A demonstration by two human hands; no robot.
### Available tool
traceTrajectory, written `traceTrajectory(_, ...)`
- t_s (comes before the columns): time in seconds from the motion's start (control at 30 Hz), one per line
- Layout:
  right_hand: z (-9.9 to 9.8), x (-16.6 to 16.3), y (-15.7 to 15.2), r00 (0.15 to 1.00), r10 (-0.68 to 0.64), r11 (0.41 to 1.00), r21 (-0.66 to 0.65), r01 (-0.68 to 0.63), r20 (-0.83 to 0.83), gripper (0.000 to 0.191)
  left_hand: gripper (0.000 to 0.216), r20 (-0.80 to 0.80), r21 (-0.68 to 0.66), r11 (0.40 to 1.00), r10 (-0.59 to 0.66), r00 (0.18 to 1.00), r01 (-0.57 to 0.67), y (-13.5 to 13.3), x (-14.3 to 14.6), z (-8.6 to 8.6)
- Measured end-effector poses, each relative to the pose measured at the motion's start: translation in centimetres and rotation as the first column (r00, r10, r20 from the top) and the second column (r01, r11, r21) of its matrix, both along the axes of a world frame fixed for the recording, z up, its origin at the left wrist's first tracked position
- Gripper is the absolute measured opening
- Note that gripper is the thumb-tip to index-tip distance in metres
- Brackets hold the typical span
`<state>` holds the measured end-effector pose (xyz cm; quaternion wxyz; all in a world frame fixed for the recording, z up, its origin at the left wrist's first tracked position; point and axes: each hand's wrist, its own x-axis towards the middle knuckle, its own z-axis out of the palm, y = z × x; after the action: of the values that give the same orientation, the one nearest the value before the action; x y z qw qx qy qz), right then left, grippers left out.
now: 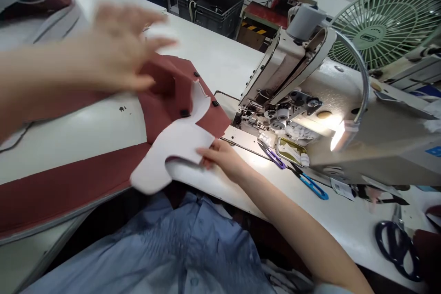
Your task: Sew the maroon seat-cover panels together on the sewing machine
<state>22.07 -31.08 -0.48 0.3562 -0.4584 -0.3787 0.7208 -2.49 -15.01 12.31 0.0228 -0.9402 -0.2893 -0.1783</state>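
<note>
My left hand is blurred by motion, its fingers spread apart with nothing seen in them. It hangs above dark red fabric that lies partly folded on the table and has small black tabs on it. My right hand pinches the right edge of a white curved cut piece between thumb and fingers. That piece rests over the red fabric and reaches past the table's front edge. Just right of the red fabric stands a sewing machine, its needle area partly hidden by its own parts.
Purple-handled scissors, blue-handled snips and a small tray of scraps lie beside the machine. Large dark scissors rest at right. Behind are a green fan and a grey crate. More cut pieces are stacked at left.
</note>
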Motion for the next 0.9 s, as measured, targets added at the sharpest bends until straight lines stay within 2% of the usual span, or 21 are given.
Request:
traceTrajectory(0.03, -0.2, 0.0, 1.4, 0.997, -0.074, 0.997, 0.019, 0.074, 0.018, 0.037, 0.066, -0.089, 0.018, 0.989, -0.146, 0.985, 0.148, -1.7, 1.0, -1.5)
traceTrajectory(0.07, -0.4, 0.2, 2.7, 0.992, -0.129, 0.991, 0.023, 0.129, 0.013, 0.037, 0.069, -0.188, -0.048, 0.958, -0.286, 0.94, 0.282, -3.4, 1.8, -3.3)
traceTrajectory(0.13, -0.3, 0.8, 4.3, 0.981, -0.189, 0.982, -0.005, 0.189, -0.053, 0.035, 0.084, -0.245, -0.145, 0.884, -0.468, 0.849, 0.445, -6.1, 2.8, -6.7)
traceTrajectory(0.23, 0.0, 2.0, 5.3, 0.955, -0.245, 0.969, -0.074, 0.236, -0.167, 0.038, 0.071, -0.22, -0.159, 0.836, -0.548, 0.807, 0.525, -7.0, 3.4, -10.2)
traceTrajectory(0.3, 0.1, 2.5, 5.4, 0.939, -0.286, 0.957, -0.11, 0.269, -0.193, 0.04, 0.058, -0.194, -0.161, 0.821, -0.571, 0.798, 0.548, -6.0, 3.6, -11.1)
traceTrajectory(0.37, -0.1, 2.9, 5.4, 0.934, -0.306, 0.949, -0.133, 0.285, -0.183, 0.04, 0.046, -0.206, -0.181, 0.799, -0.6, 0.773, 0.573, -4.8, 3.9, -11.2)
traceTrajectory(0.43, -0.3, 3.1, 5.1, 0.944, -0.298, 0.952, -0.113, 0.283, -0.139, 0.031, 0.035, -0.269, -0.182, 0.796, -0.605, 0.75, 0.577, -3.8, 4.4, -11.1)
traceTrajectory(0.5, -0.4, 3.1, 4.5, 0.972, -0.232, 0.973, -0.014, 0.231, -0.025, 0.019, 0.038, -0.333, -0.157, 0.82, -0.569, 0.752, 0.551, -2.6, 4.8, -11.1)
traceTrajectory(0.57, -0.3, 2.6, 3.5, 0.965, -0.134, 0.979, 0.18, 0.094, 0.225, 0.024, 0.04, -0.317, -0.114, 0.882, -0.469, 0.824, 0.458, -1.3, 5.3, -11.5)
traceTrajectory(0.6, -0.2, 2.2, 2.8, 0.915, -0.097, 0.955, 0.296, -0.025, 0.391, 0.029, 0.039, -0.272, -0.092, 0.922, -0.388, 0.881, 0.377, -0.7, 5.6, -11.8)
traceTrajectory(0.63, -0.1, 1.6, 2.0, 0.826, -0.093, 0.901, 0.4, -0.167, 0.556, 0.035, 0.037, -0.211, -0.081, 0.958, -0.285, 0.935, 0.274, -0.1, 6.0, -12.0)
traceTrajectory(0.7, -0.1, -0.2, 0.8, 0.584, -0.18, 0.723, 0.509, -0.467, 0.791, 0.048, 0.038, -0.094, -0.105, 0.991, -0.097, 0.991, 0.087, 0.8, 7.2, -12.4)
traceTrajectory(0.73, -0.2, -1.3, 0.4, 0.469, -0.241, 0.636, 0.504, -0.584, 0.849, 0.054, 0.039, -0.061, -0.135, 0.99, -0.06, 0.996, 0.052, 1.0, 8.1, -12.5)
traceTrajectory(0.77, -0.4, -2.4, 0.2, 0.373, -0.294, 0.572, 0.475, -0.668, 0.88, 0.057, 0.04, -0.044, -0.162, 0.985, -0.072, 0.996, 0.064, 1.0, 9.1, -12.6)
traceTrajectory(0.8, -0.6, -3.3, 0.2, 0.294, -0.335, 0.536, 0.437, -0.722, 0.895, 0.056, 0.04, -0.038, -0.183, 0.977, -0.119, 0.992, 0.11, 0.9, 10.1, -12.8)
traceTrajectory(0.83, -0.9, -4.0, 0.3, 0.231, -0.36, 0.518, 0.399, -0.756, 0.904, 0.053, 0.04, -0.04, -0.194, 0.965, -0.185, 0.982, 0.174, 0.7, 11.2, -13.0)
traceTrajectory(0.9, -1.4, -4.3, 0.9, 0.158, -0.374, 0.506, 0.344, -0.791, 0.914, 0.049, 0.039, -0.064, -0.198, 0.934, -0.316, 0.946, 0.299, 0.3, 12.9, -13.6)
